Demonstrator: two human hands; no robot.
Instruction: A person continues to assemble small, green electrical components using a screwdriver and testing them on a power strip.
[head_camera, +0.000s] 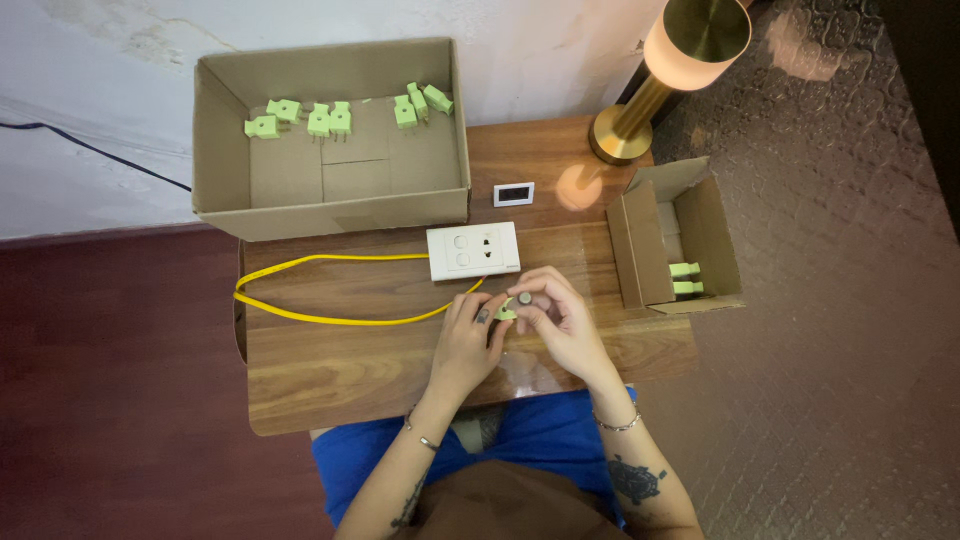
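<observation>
My left hand (465, 338) and my right hand (556, 312) meet over the wooden table (340, 360), both pinching a small light-green plug (508, 308) at the end of a yellow cable (320, 318). The right fingers also hold a small dark round piece against the plug. Just beyond the hands lies a white socket plate (473, 250) with two switches and an outlet. The cable loops left across the table and runs back toward the socket plate.
A large open cardboard box (330, 205) at the back left holds several green plugs (330, 120). A smaller open box (690, 235) on the right holds more green plugs (684, 278). A small white rectangular part (513, 193) and a brass lamp (660, 80) stand at the back.
</observation>
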